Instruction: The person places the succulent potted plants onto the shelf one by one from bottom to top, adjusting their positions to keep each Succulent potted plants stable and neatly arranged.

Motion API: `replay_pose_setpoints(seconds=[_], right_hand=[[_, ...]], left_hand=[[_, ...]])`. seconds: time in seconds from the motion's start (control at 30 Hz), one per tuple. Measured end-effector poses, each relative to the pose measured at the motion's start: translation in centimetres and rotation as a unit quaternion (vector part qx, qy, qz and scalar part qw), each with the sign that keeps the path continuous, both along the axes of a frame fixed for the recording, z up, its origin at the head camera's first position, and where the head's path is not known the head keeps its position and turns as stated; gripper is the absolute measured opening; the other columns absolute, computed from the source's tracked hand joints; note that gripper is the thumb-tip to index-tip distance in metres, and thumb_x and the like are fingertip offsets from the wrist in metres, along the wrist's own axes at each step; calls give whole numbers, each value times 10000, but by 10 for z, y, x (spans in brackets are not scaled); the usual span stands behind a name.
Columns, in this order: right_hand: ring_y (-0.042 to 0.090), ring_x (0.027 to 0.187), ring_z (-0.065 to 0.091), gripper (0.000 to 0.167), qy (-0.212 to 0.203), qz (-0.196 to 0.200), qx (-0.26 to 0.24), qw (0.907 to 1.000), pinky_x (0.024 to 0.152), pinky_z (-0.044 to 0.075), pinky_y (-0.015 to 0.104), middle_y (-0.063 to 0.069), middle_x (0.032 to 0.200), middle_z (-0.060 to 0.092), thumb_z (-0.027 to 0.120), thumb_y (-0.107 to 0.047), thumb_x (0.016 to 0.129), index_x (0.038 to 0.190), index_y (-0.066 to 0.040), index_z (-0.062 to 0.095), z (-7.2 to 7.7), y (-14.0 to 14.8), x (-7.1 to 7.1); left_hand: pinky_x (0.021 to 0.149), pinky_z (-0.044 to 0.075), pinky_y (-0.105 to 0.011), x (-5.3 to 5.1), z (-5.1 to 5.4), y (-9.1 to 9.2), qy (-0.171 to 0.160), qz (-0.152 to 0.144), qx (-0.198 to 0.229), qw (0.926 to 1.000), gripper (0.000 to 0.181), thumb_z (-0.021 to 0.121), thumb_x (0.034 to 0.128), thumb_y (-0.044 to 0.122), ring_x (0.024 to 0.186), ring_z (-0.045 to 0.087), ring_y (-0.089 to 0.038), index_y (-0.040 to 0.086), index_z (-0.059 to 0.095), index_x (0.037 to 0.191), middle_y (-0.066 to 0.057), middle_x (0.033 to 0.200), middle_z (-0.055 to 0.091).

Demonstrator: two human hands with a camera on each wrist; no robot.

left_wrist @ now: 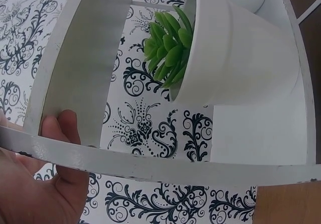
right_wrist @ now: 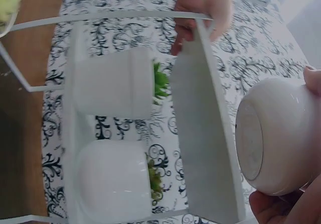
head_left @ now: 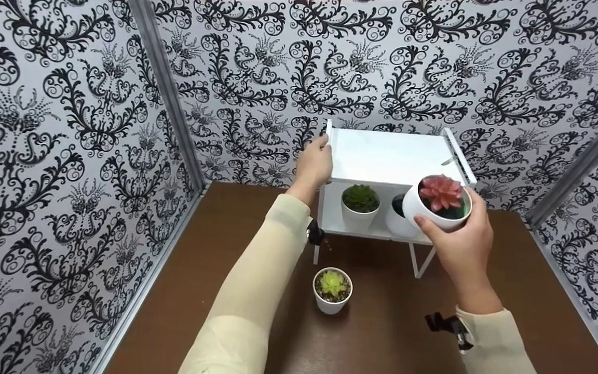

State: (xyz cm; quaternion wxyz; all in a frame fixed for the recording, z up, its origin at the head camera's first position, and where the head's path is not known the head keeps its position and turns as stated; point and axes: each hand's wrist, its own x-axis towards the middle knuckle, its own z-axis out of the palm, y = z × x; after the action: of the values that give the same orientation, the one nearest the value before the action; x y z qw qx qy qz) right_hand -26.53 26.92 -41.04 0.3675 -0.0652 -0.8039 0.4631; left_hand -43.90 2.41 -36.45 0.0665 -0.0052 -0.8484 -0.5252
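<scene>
A white two-tier shelf [head_left: 384, 153] stands against the patterned back wall. At its upper left corner my left hand [head_left: 313, 165] grips the frame, fingers curled round it in the left wrist view. My right hand [head_left: 464, 244] holds a round white pot [head_left: 413, 208] with a red succulent [head_left: 442, 193], in front of the shelf's right side. On the lower tier sits a tapered white pot [left_wrist: 241, 58] with a green succulent [left_wrist: 170, 48]. Beside it is a rounded white pot [right_wrist: 115, 181], partly hidden by the held one in the head view.
A small white pot [head_left: 330, 306] with a yellow-green succulent stands on the brown table [head_left: 236, 234], in front of the shelf. Thin wire legs [head_left: 416, 262] support the shelf. Patterned walls [head_left: 60, 156] enclose the table at the back and both sides.
</scene>
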Motion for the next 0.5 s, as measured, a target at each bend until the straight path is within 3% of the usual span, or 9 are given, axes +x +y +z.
replay_pose_setpoints(seconds=[0.23, 0.5], right_hand=[[299, 1320, 595, 978, -21, -166, -173, 9997, 1125, 453, 495, 129, 1461, 653, 1013, -300, 692, 1520, -95, 533, 12, 1, -14], [270, 1333, 588, 990, -166, -408, -233, 9988, 1150, 451, 467, 83, 1469, 653, 1007, -348, 690, 1530, -141, 526, 20, 6, -30]], left_hand=[[679, 581, -292, -1, -1, -1, -55, 12, -51, 10000, 484, 391, 1141, 293, 1052, 678, -254, 255, 492, 1613, -52, 1611, 544], [879, 579, -345, 0, 0, 0, 65, 72, -67, 9999, 482, 400, 1138, 301, 1224, 636, -265, 239, 507, 1604, -65, 1614, 539]])
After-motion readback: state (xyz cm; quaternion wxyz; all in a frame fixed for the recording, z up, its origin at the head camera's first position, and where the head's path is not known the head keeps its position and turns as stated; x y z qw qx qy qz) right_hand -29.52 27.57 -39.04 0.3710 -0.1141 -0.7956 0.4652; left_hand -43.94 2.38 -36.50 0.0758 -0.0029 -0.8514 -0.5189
